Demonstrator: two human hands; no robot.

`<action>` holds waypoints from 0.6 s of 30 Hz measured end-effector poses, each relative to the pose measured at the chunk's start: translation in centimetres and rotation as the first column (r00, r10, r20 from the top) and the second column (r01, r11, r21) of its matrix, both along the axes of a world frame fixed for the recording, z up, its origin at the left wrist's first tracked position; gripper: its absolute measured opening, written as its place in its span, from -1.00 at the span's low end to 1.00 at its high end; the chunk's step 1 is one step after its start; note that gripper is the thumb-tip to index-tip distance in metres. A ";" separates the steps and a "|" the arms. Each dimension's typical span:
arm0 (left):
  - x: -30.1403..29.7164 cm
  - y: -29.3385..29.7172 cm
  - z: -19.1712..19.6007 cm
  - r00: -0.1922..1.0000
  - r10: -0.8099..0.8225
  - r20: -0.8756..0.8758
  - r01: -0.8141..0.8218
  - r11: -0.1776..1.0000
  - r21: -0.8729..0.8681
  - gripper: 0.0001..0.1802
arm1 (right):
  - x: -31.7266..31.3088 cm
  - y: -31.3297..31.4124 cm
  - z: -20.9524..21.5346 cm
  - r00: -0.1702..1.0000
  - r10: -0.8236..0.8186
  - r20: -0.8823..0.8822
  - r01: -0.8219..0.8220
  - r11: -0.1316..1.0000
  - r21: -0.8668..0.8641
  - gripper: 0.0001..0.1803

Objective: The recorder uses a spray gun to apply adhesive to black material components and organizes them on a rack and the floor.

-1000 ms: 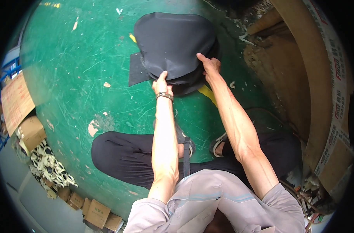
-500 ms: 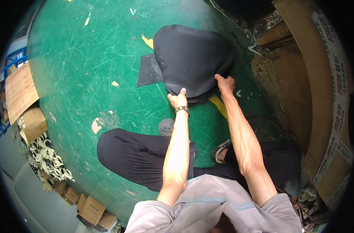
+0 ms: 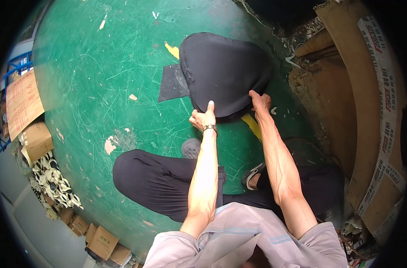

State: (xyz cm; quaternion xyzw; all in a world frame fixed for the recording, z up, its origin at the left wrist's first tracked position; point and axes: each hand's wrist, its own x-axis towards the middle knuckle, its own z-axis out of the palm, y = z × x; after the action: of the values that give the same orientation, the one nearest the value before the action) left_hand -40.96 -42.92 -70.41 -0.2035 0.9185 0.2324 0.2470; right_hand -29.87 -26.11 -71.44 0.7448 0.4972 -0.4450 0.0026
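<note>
A black padded seat cushion (image 3: pixel 225 73), rounded and wider at its near end, is in front of me over the green floor. My left hand (image 3: pixel 204 119) grips its near left edge, thumb lying on top and the fingers hidden or curled at the rim. Around the near right edge, my right hand (image 3: pixel 260 103) is closed with its thumb on the cover. Beneath the cushion, a dark flat piece (image 3: pixel 173 83) sticks out on the left. The cushion's underside is hidden.
Worn green floor (image 3: pixel 100 85) with scraps and a yellow stripe (image 3: pixel 252 126) surrounds the cushion. Large cardboard sheets (image 3: pixel 328 98) stand close on the right. Cardboard boxes (image 3: pixel 37 139) and a heap of white-and-black parts (image 3: pixel 56 181) lie at the far left. My bent legs (image 3: pixel 154 183) are below.
The cushion and both hands have shifted slightly down and to the right in the picture. Both hands keep hold of the near edge.
</note>
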 end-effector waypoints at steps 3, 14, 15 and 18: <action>0.1 2.0 0.9 0.998 -0.053 0.036 0.056 0.996 -0.069 0.02 | 1.0 0.5 -0.8 0.999 0.014 0.041 -0.016 0.999 0.037 -0.34; -1.1 1.4 -0.4 0.980 0.189 0.062 -0.198 0.898 0.392 -0.01 | 0.5 0.5 0.1 0.996 0.093 -0.008 -0.093 0.994 -0.063 -0.29; -1.5 1.0 -0.4 0.976 0.202 0.075 -0.209 0.803 0.558 -0.13 | 0.2 0.3 0.0 0.995 0.094 -0.020 -0.095 0.995 -0.024 -0.31; -1.0 4.1 2.3 0.955 0.263 0.140 -0.278 0.617 0.736 -0.35 | 1.4 1.1 -0.2 0.995 0.098 0.009 -0.098 0.995 -0.003 -0.34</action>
State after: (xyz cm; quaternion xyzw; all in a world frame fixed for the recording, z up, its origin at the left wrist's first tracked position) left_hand -41.98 -38.84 -68.12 -0.2219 0.6976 0.6214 0.2791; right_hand -28.50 -25.05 -71.68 0.7217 0.5326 -0.4414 0.0277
